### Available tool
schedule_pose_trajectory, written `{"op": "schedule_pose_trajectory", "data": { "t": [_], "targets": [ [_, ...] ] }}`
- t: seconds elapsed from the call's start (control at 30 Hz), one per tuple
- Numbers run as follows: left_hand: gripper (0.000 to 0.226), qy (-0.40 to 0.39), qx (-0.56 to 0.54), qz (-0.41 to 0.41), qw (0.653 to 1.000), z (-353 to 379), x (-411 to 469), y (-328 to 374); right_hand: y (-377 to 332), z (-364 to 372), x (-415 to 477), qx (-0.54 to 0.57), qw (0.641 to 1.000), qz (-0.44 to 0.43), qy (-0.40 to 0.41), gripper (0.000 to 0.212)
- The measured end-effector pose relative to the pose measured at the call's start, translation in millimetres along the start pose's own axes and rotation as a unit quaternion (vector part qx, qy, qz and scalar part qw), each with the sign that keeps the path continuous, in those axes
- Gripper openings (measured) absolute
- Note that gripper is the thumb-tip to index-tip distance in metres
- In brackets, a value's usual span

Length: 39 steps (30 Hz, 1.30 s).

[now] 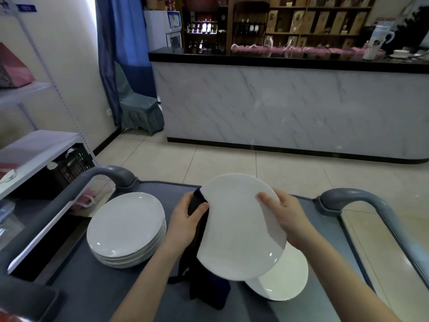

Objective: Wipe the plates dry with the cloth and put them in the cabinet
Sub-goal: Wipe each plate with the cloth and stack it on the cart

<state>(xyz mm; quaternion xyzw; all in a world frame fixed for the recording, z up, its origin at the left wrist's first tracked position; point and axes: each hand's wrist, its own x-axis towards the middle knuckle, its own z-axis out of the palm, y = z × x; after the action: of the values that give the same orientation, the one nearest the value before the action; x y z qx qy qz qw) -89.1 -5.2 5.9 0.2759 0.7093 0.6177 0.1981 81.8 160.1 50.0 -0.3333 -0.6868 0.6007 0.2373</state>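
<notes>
plate (pixel 239 228) held up, hands gripping plate, cloth (pixel 197 205).

I see a grey service cart (pixel 111 289) standing on the pale tiled floor (pixel 232 163), and its flat top carries everything here. On the left side of the top sits a stack of white plates (pixel 126 228). Toward the right a white plate (pixel 285 282) lies flat. It's partly hidden by the held plate (pixel 241 228) above it, so it may be more than one. Between the two, the lower end of a dark cloth (pixel 209 296) lies bunched on the top.
</notes>
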Motion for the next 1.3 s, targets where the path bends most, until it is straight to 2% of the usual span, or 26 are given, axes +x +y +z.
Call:
{"op": "schedule_pose_trajectory", "data": {
  "t": [0.07,0.17,0.27,0.33,0.37,0.4,0.47,0.5,0.57,0.6,0.67,0.73,0.77,0.83,0.9,1.0,1.03,1.07,1.17,1.23,1.3],
  "targets": [
    [0.016,-0.002,-0.011,-0.017,1.0,2,-2,0,-1,1,0,-0.004,1.0,-0.001,0.016,0.018],
    [0.012,0.097,-0.071,-0.06,0.991,18,-7,-4,4,17,-2,0.088,0.989,0.017,0.121,0.022],
    [0.015,0.199,-0.118,-0.102,0.967,44,-20,-6,10,47,-9,0.17,0.955,0.048,0.24,0.023],
    [0.016,0.235,-0.142,-0.124,0.954,55,-27,-7,13,60,-13,0.212,0.937,0.048,0.273,0.021],
    [0.015,0.235,-0.156,-0.132,0.95,57,-27,-9,14,61,-15,0.209,0.939,0.043,0.27,0.02],
    [0.012,0.229,-0.168,-0.139,0.949,55,-26,-11,16,59,-15,0.178,0.95,0.038,0.253,0.02],
    [0.011,0.224,-0.182,-0.153,0.945,47,-21,-11,22,47,-16,0.049,0.98,0.014,0.191,0.018],
    [0.014,0.227,-0.182,-0.158,0.944,41,-18,-11,25,39,-17,-0.029,0.988,-0.003,0.151,0.028],
    [0.022,0.235,-0.17,-0.164,0.943,31,-11,-12,28,22,-24,-0.162,0.98,-0.076,0.089,0.056],
    [0.025,0.236,-0.165,-0.168,0.943,27,-7,-12,29,16,-27,-0.224,0.962,-0.143,0.054,0.061],
    [0.026,0.233,-0.169,-0.181,0.94,20,-2,-14,31,8,-31,-0.353,0.892,-0.279,-0.045,0.058],
    [0.019,0.227,-0.173,-0.191,0.939,15,2,-15,29,9,-32,-0.452,0.811,-0.339,-0.15,0.058],
    [0.016,0.218,-0.171,-0.193,0.941,15,4,-15,29,10,-30,-0.485,0.776,-0.363,-0.172,0.058],
    [0.017,0.196,-0.173,-0.194,0.945,14,4,-13,30,16,-27,-0.523,0.727,-0.413,-0.164,0.052],
    [0.023,0.175,-0.188,-0.195,0.947,13,4,-11,31,21,-27,-0.533,0.706,-0.443,-0.145,0.052],
    [0.028,0.158,-0.203,-0.209,0.943,10,6,-4,35,23,-28,-0.538,0.688,-0.477,-0.099,0.068],
    [0.028,0.149,-0.206,-0.22,0.942,8,7,-2,36,24,-28,-0.528,0.698,-0.475,-0.092,0.066],
    [0.029,0.138,-0.209,-0.233,0.94,7,9,0,36,25,-27,-0.509,0.724,-0.457,-0.093,0.062],
    [0.031,0.12,-0.218,-0.261,0.933,4,10,2,34,31,-28,-0.41,0.849,-0.314,-0.112,0.04],
    [0.027,0.15,-0.202,-0.24,0.938,6,9,-1,31,34,-29,-0.325,0.915,-0.227,-0.074,0.029],
    [0.022,0.201,-0.18,-0.196,0.943,12,9,-3,30,34,-28,-0.228,0.961,-0.156,-0.034,0.021]
  ]
}}
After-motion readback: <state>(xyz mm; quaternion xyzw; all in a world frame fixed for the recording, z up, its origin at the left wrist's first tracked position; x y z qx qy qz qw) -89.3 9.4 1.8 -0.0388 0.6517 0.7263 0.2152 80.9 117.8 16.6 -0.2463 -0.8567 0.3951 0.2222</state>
